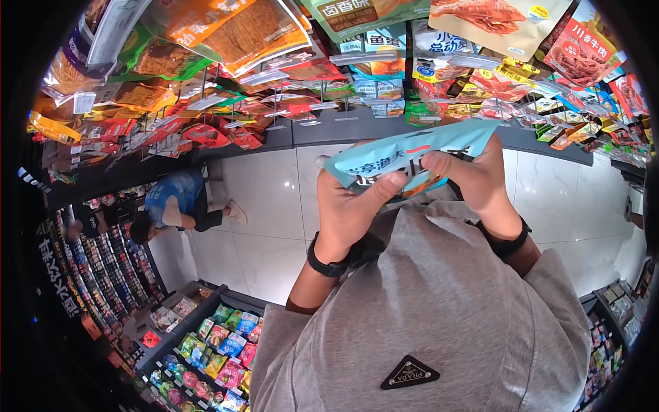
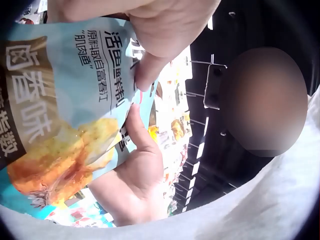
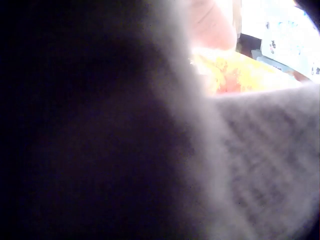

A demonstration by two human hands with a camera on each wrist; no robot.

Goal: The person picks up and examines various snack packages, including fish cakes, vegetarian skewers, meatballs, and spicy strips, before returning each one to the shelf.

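A light blue snack pouch [image 1: 412, 150] with dark lettering is held up in front of the chest by both hands. The left hand [image 1: 349, 211] grips one side of it and the right hand [image 1: 480, 184] the other, thumbs over the printed face. In the left wrist view the pouch [image 2: 70, 95] shows a brown label strip and a picture of orange-yellow food. There the thumbs point toward each other near its top edge. Grey cloth fills most of the right wrist view, leaving only a fingertip [image 3: 212, 30] and a bright yellow-orange patch visible.
Racks of hanging snack packets [image 1: 288, 89] run across the front, several large packs [image 1: 237, 34] close overhead. A person in a blue shirt [image 1: 175, 199] bends by shelves at the left. Behind at lower left stands a bin of colourful packets [image 1: 220, 343]. Tiled floor [image 1: 264, 199] lies between.
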